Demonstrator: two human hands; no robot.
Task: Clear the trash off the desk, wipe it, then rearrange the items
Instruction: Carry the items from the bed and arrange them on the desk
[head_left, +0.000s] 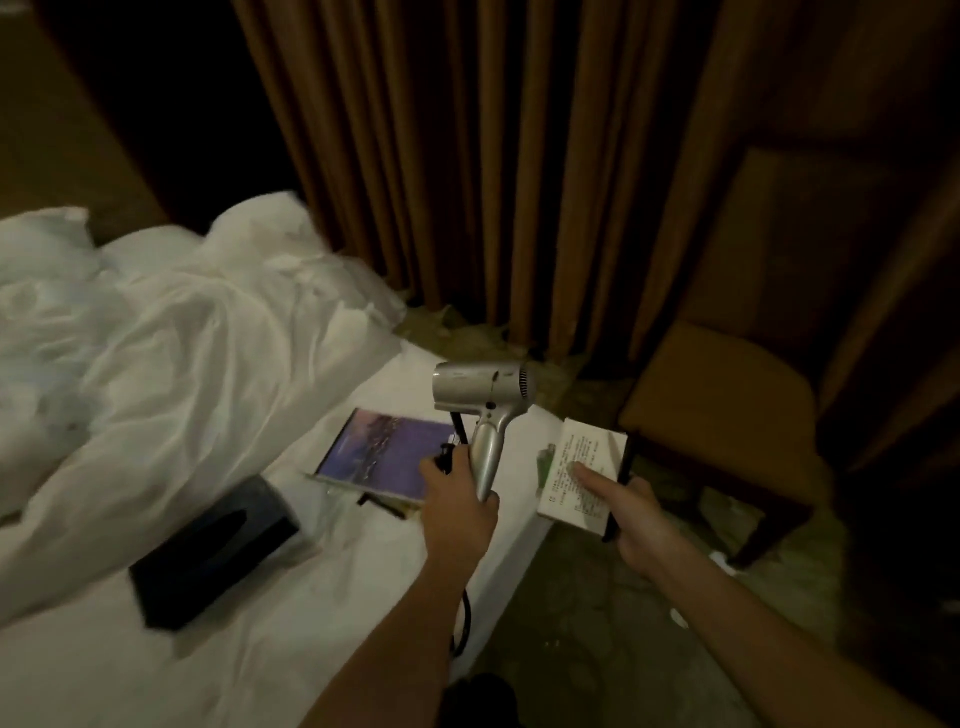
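My left hand (457, 499) grips the handle of a silver hair dryer (485, 402), held upright above the bed with its nozzle pointing left; its black cord (464, 623) hangs down past my forearm. My right hand (621, 512) holds a white printed card with a green picture (582, 467), thumb on top, just off the bed's corner. On the white bed sheet (260, 649) lie a purple picture card in a stand (384, 454) and a black tissue box (213, 556).
A rumpled white duvet (156, 332) covers the left of the bed. Brown curtains (467, 156) hang behind. A chair with an orange seat (722, 410) stands to the right on patterned carpet (597, 623).
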